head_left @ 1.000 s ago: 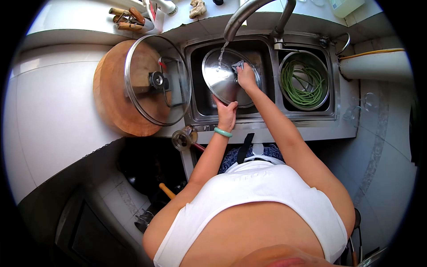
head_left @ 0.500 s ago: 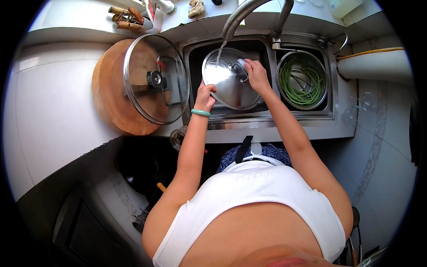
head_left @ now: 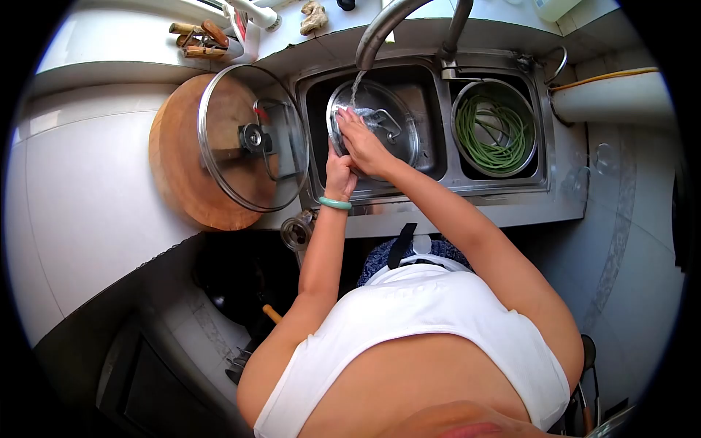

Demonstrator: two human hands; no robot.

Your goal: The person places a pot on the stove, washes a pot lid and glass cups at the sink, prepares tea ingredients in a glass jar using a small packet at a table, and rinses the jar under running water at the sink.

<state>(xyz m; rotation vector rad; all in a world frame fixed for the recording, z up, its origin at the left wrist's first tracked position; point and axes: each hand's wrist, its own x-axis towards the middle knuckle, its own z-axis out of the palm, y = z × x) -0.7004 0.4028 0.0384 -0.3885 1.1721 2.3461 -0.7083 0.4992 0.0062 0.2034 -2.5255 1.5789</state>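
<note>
Left grip [head_left: 339, 177] clasps the wet lid [head_left: 403, 146], right grip [head_left: 363, 142] spread flat over it.

Left hand [head_left: 339, 174] at lid's [head_left: 399, 109] near left edge, curled at rim, fingers partly hidden. Left wrist [head_left: 337, 193] just outside lid's near side; left forearm [head_left: 321, 252] aimed at lid, elbow slightly bent. Right hand [head_left: 365, 148] palm down over lid's left part, fingers straight, close together, pointing far left. Right arm [head_left: 467, 226] nearly straight, slanting in from lid's near right. Hands touching.
</note>
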